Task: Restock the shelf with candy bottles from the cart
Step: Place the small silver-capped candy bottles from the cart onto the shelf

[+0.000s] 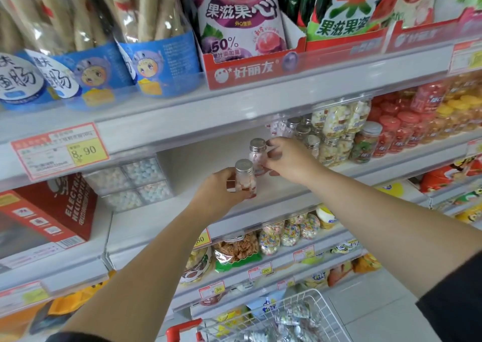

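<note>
- Silver-capped candy bottle (244, 176) upright, gripped by left hand (217, 191) over shelf (276, 198).
- Right hand (285, 159) at 1 o'clock grips 2nd bottle (257, 156).
- Cart (300, 318) at 6 o'clock w/ more bottles.

I count two hands, left hand (221, 191) and right hand (288, 159), each holding one candy bottle (245, 176) (257, 156); one cart (307, 315) below.

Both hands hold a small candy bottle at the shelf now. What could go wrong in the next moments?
1. The right hand pinches its bottle with fingertips only, so it may slip or tip when set down.
2. That hand is close to the standing bottles; a nudge could topple them.
3. The left hand's bottle is near the shelf edge and could fall.
</note>
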Motion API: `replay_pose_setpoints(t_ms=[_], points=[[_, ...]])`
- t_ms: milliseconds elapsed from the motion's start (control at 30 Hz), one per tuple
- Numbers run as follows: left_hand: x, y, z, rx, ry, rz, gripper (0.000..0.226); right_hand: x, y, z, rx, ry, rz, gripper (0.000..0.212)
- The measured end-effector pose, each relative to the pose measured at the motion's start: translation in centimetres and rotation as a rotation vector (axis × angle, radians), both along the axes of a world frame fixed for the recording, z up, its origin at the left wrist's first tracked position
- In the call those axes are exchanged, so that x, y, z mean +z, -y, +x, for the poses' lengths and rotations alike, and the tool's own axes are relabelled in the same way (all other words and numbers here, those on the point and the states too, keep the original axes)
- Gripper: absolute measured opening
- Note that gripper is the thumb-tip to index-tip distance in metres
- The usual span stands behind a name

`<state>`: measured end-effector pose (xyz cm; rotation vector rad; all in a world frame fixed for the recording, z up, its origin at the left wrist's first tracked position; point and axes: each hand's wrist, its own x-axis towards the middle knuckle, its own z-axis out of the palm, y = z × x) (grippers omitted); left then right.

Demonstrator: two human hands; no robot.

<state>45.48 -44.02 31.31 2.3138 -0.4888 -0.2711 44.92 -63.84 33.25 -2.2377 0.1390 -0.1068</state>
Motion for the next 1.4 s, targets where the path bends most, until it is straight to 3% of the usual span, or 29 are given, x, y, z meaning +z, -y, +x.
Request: replay_pose_setpoints(t_ms=[67,167,433,567,900,1067,1267,1400], points=[[0.0,0.1,0.1,-0.006,-0.001,0.008,0.038,-0.4,0.5,-1.1,-0.011,-0.011,0.043,0.049],[-0.1,0.8,0.2,0.000,-0.009,-0.040,0.038,-1.0,1.2,-3.2,0.006,0.053,-0.101,0.045],[-0.3,3.8,0.1,0.007,0.047,0.025,0.055,-2.3,2.8,-6.2,0.175,0.120,-0.368,0.026],[-1.1,4.6,1.4,-0.001,0.066,-0.071,0.067,-2.5,3.2,-6.5,0.261,0.148,-0.518,0.023],[-1.4,6.9,7.2,0.096,0.085,-0.234,0.034,-0.6,4.0,-4.3,0.426,0.113,-0.624,0.020],[-0.9,7.9,8.9,0.166,0.144,-0.176,0.029,-0.6,3.1,-2.8,0.404,0.141,-0.606,0.020],[-0.8,8.1,9.7,0.190,0.169,-0.169,0.057,-2.1,0.0,0.8,0.285,0.045,-0.721,0.020],[-1.2,8.1,10.8,0.235,0.142,-0.215,0.080,-3.4,-0.5,3.0,0.202,0.097,-0.802,0.036]])
